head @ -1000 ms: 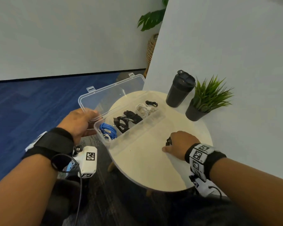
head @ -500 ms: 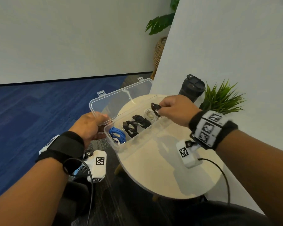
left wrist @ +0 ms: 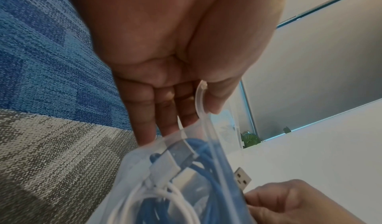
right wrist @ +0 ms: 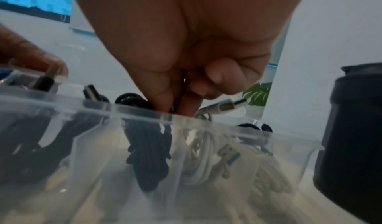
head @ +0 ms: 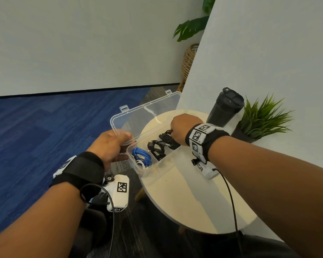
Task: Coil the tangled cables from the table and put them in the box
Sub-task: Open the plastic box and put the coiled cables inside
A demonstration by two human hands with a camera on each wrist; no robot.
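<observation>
Low in the head view, both forearms reach up the frame over the round pale counter point(head: 185, 202). The left hand point(head: 108, 144) pinches the clear box point(head: 157, 164) at its left end, thumb over the rim, fingers beneath. Only the left wrist view shows a blue cable point(left wrist: 208, 155) and a white USB cable point(left wrist: 165, 193) pressed against that end wall. The right hand point(right wrist: 181, 74) pinches a coiled black cable point(right wrist: 148, 154) down into a middle compartment, white coils beside it. Square coded markers band the right wrist; no readable words. Beyond stand a black shaker bottle point(head: 225, 107) and a potted plant point(head: 259, 118).
</observation>
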